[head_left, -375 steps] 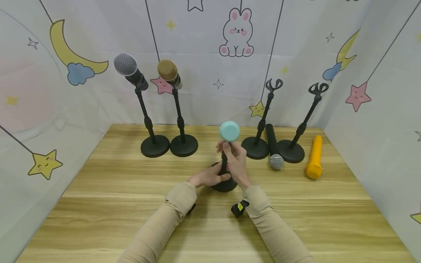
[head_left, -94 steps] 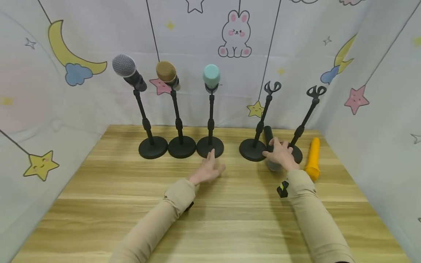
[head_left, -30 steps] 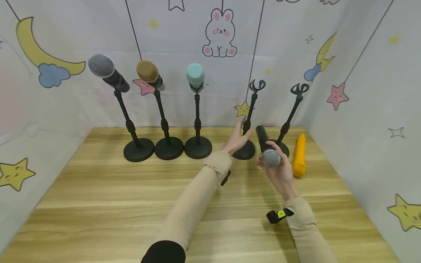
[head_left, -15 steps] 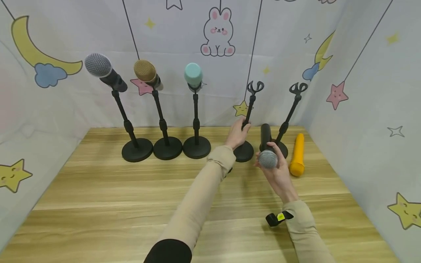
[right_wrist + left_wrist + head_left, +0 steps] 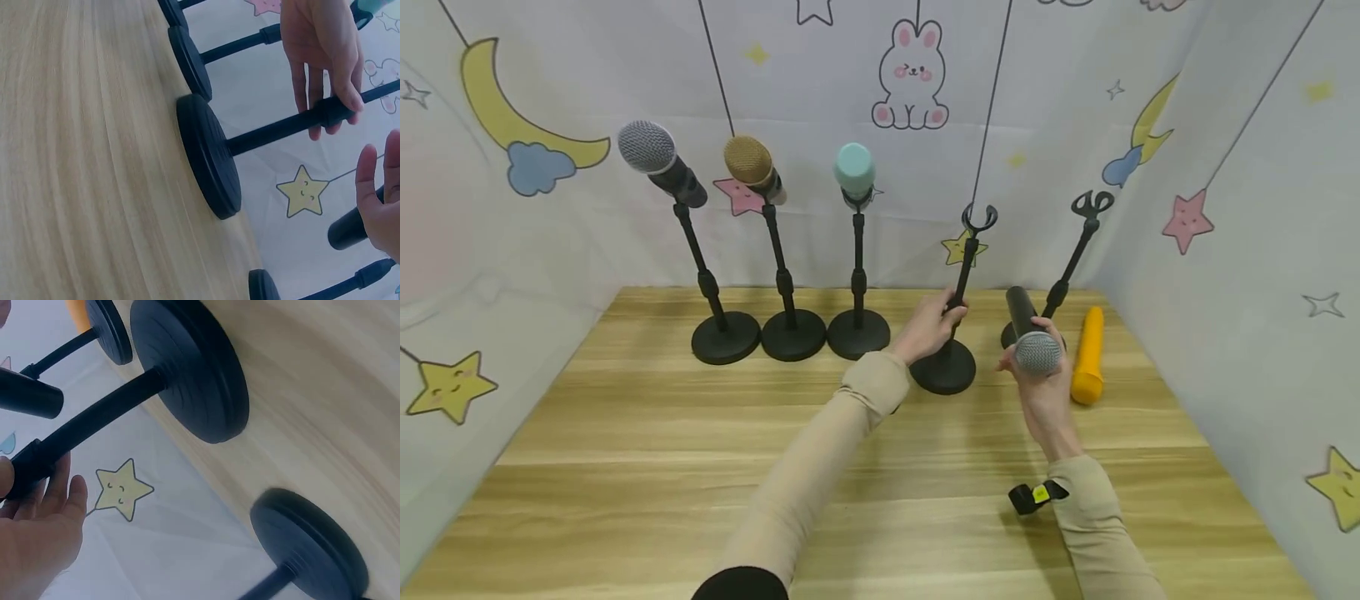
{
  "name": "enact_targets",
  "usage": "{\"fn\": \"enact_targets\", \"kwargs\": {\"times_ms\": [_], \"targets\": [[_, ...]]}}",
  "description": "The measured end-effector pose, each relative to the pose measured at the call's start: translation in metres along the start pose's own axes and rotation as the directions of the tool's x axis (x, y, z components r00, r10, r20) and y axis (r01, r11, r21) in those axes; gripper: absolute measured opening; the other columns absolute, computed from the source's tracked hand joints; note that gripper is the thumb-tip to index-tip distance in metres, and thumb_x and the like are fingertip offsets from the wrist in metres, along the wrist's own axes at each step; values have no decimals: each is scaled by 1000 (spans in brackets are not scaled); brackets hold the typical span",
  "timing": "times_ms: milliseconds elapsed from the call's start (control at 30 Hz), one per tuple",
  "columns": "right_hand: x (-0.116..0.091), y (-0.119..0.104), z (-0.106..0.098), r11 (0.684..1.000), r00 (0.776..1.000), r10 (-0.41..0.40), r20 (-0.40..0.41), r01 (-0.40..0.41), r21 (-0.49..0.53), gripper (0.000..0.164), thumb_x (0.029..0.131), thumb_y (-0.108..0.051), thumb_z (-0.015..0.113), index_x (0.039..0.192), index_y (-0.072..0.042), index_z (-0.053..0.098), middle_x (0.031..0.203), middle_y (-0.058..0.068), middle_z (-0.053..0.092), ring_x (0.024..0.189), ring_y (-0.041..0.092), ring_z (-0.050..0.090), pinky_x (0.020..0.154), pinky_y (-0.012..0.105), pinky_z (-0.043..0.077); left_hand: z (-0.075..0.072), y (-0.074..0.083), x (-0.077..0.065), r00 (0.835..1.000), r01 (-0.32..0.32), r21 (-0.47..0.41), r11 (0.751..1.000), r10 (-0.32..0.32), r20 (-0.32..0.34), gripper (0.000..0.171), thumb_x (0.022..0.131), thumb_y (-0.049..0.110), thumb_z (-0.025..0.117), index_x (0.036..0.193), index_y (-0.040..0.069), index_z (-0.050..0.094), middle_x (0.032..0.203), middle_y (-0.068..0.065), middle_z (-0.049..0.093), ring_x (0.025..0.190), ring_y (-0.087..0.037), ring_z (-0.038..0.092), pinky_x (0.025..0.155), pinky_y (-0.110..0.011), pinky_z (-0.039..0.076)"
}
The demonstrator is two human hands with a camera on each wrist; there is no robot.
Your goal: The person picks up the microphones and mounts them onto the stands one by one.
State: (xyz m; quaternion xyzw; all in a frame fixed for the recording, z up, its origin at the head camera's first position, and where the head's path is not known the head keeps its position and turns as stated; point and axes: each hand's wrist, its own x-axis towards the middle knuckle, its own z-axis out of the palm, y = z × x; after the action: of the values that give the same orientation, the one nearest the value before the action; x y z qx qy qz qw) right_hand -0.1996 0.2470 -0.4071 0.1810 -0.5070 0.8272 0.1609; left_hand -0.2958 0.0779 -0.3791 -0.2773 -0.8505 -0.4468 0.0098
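My left hand grips the pole of a black microphone stand, fingers and thumb around the collar partway up. The stand's round base is down by the table, and its clip at the top holds nothing. In the right wrist view, the left hand shows on the pole too. My right hand holds a black microphone by its upper handle, the silver grille facing me and the handle end pointing to the back. In the left wrist view, only the handle of that microphone shows.
To the left stand three stands bearing a silver-headed microphone, a gold-headed microphone and a teal-headed microphone. Behind my right hand is another stand with a bare clip. An orange microphone lies at the right.
The stand with the teal-headed microphone has joined the back row. My right hand has picked up the black microphone. My left hand has grasped a bare stand and drawn it nearer.
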Motion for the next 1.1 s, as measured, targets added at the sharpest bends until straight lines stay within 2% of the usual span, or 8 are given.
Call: {"fn": "enact_targets", "kwargs": {"times_ms": [200,400,533,667,767,967,1033,1100], "targets": [[2,5,8,996,996,-73,-46,75,39,50,85,12,47,130,1,29,81,9,55,65,22,51,65,30,50,-16,-3,-34,1000,-17,58,998,16,17,26,94,31,40,112,18,54,112,-3,61,110,-16,56,90,-31,46],[4,8,15,994,991,-106,-76,107,1,47,85,11,48,128,4,31,87,8,54,62,18,52,63,27,50,-31,-8,-71,994,-91,142,986,99,-55,21,92,30,46,106,17,56,102,0,65,92,-12,62,79,-30,49],[8,6,20,985,982,-166,-96,160,-64,45,83,14,49,124,10,32,89,11,56,59,17,52,62,24,50,-39,-8,-90,992,-93,142,985,103,-66,20,92,31,47,104,18,56,100,1,65,92,-12,61,81,-31,48],[14,3,26,969,968,-228,-102,215,-122,41,82,14,50,121,11,38,88,13,56,57,17,51,57,22,47,-40,-9,-97,996,-79,127,989,83,-30,26,94,38,39,107,19,52,104,0,63,97,-11,59,84,-31,47],[18,-3,30,948,956,-273,-107,249,-200,38,82,12,52,119,9,44,75,9,56,54,17,49,55,22,45,-35,-10,-97,997,-77,109,991,79,-15,29,95,38,35,109,17,49,100,-1,61,90,-10,58,78,-28,46],[26,-22,47,871,932,-324,-162,226,-437,33,81,0,61,114,-1,57,82,-4,61,66,5,53,67,14,46,-29,-10,-96,995,-91,77,993,94,-40,24,96,28,35,109,12,47,90,-1,60,77,-11,55,67,-24,44],[30,-26,54,841,923,-353,-153,242,-484,30,81,-2,62,110,-1,56,82,-5,59,70,4,51,69,14,46,-28,-11,-96,994,-97,71,993,100,-41,23,97,27,35,109,11,47,88,-1,60,76,-15,56,67,-24,44],[34,-31,61,815,915,-383,-127,270,-512,33,82,-2,61,115,-2,54,94,-7,57,84,6,53,73,14,46,-27,-12,-95,994,-104,70,992,106,-36,23,97,27,34,109,11,46,88,-1,60,76,-16,57,66,-24,43]]}}
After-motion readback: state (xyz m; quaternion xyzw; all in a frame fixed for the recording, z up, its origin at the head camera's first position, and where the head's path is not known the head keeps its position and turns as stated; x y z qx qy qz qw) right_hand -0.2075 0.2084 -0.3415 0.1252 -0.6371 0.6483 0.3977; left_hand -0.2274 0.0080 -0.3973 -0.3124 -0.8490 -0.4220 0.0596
